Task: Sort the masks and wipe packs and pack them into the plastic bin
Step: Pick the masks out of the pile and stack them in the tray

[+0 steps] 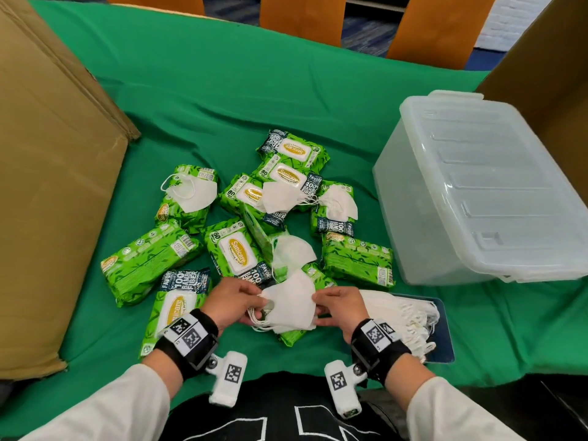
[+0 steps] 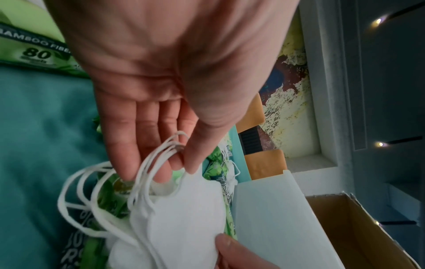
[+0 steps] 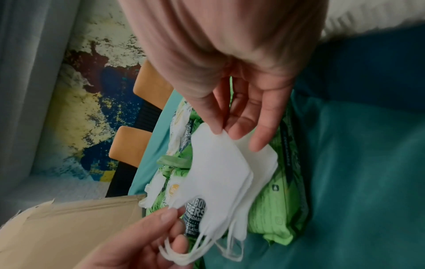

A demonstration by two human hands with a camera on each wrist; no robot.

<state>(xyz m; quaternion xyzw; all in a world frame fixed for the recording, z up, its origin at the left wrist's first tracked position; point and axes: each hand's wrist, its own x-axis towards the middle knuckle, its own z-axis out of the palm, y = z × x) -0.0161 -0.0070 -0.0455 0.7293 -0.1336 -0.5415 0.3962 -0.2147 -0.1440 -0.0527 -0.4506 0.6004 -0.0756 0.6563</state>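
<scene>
Mask stack (image 1: 291,308) pinched between both hands (image 1: 234,299).

Held masks (image 1: 288,308) partly hide one wipe pack (image 1: 294,335); the bin's (image 1: 477,186) right end is cropped.

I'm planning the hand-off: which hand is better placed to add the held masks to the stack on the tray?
Right, probably. The right hand pinches the held masks on the side nearest the mask stack on the tray; the left hand would have to cross over.

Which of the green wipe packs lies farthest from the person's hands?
The green wipe pack at the pile's far end, white flap label up; all others lie nearer the hands.
</scene>
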